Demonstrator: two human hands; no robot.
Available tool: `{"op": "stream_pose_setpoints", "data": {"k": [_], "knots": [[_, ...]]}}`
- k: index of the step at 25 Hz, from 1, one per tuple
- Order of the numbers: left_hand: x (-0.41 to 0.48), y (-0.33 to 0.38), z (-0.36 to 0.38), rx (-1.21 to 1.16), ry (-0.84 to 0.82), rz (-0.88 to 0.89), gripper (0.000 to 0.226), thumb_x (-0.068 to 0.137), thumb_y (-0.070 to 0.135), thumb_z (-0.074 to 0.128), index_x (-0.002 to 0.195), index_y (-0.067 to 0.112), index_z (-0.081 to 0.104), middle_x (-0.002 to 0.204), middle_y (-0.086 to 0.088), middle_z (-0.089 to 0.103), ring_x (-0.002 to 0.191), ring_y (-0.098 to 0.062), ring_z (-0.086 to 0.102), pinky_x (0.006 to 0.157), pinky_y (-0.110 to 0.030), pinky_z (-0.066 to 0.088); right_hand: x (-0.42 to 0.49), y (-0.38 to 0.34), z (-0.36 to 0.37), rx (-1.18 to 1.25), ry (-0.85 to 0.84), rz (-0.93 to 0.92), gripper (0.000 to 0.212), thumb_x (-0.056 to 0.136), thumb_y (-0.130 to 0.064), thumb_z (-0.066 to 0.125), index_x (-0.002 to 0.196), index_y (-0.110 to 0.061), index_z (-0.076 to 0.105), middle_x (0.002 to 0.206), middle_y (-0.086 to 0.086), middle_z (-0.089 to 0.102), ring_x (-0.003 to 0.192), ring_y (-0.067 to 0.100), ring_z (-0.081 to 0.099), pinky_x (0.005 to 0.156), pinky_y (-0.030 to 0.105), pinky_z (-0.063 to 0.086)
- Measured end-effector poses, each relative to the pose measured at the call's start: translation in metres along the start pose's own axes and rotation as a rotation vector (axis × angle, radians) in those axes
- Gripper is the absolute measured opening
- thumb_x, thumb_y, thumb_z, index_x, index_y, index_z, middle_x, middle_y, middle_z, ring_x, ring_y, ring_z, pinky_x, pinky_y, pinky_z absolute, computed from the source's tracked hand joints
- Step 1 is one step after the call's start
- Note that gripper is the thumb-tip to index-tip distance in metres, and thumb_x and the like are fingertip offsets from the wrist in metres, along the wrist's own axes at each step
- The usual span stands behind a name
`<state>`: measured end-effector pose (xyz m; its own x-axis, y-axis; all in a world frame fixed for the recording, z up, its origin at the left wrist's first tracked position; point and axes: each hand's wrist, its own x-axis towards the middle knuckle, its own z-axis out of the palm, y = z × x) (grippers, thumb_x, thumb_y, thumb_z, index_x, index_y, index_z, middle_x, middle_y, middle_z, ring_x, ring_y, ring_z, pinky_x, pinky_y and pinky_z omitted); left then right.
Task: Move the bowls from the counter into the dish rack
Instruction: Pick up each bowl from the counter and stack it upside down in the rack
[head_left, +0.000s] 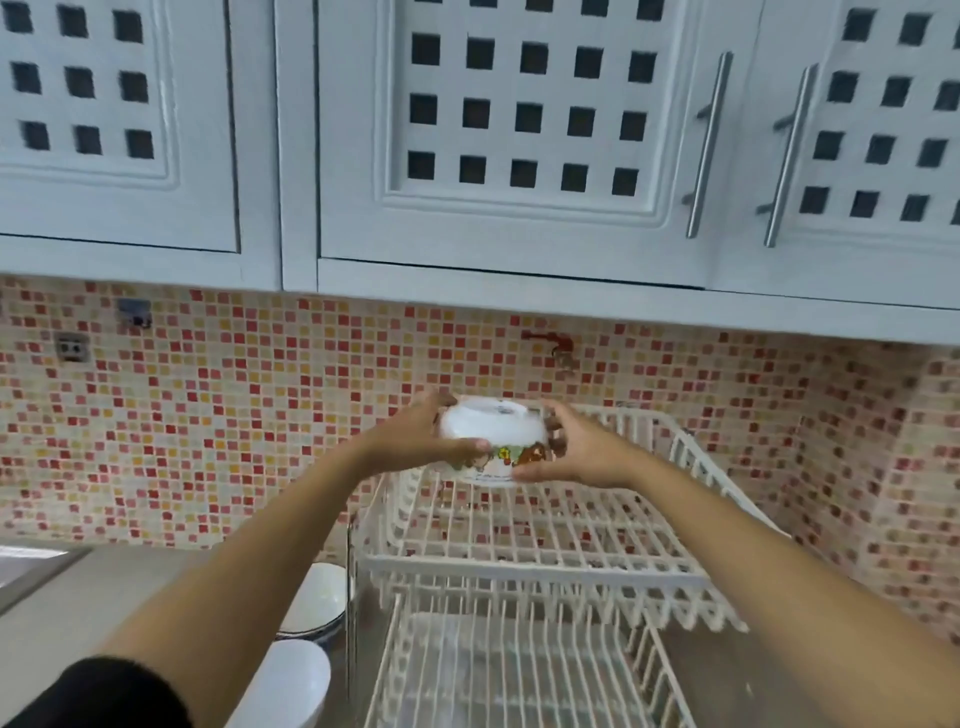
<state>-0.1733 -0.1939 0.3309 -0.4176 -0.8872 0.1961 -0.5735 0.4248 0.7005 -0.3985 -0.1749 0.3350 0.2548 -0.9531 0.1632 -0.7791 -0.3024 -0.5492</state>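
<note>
— Two hands on item one?
— Yes: left hand and right hand clasp an upturned white bowl between them, above the dish rack, far end of its top tier.
— Remaining stock?
— Two bowls on the counter, left of the rack.

A white bowl with a coloured picture band near its rim is held upside down between the left hand and the right hand, each pressed against one side. It is held above the far part of the upper tier of a white wire dish rack. A lower tier is seen nearer. Two more white bowls are set on the grey counter, just left of the rack. A mosaic tiled wall and white cabinets are seen behind.
</note>
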Motion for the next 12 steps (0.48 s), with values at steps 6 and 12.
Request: {"op": "stream_pose_setpoints", "data": {"k": [6, 12], "knots": [[0.032, -0.01, 0.01, 0.396, -0.173, -0.218, 0.102, 0.063, 0.056, 0.078, 0.143, 0.021, 0.025, 0.141, -0.005, 0.047, 0.12, -0.024, 0.051, 0.101, -0.034, 0.043, 0.017, 0.019, 0.022, -0.223, -0.16, 0.001, 0.091, 0.064, -0.047, 0.081, 0.138, -0.02, 0.034, 0.123, -0.005, 0.042, 0.109, 0.013, 0.043, 0.092, 0.025, 0.037], [0.047, -0.009, 0.022, 0.46, -0.283, -0.306, 0.088, 0.064, 0.05, 0.079, 0.136, 0.023, 0.036, 0.137, 0.002, 0.05, 0.114, -0.02, 0.05, 0.103, -0.035, 0.042, 0.031, 0.034, 0.032, -0.3, -0.18, 0.045, 0.103, 0.061, -0.054, 0.08, 0.142, -0.019, 0.027, 0.139, 0.004, 0.04, 0.123, 0.021, 0.042, 0.098, 0.03, 0.037]]}}
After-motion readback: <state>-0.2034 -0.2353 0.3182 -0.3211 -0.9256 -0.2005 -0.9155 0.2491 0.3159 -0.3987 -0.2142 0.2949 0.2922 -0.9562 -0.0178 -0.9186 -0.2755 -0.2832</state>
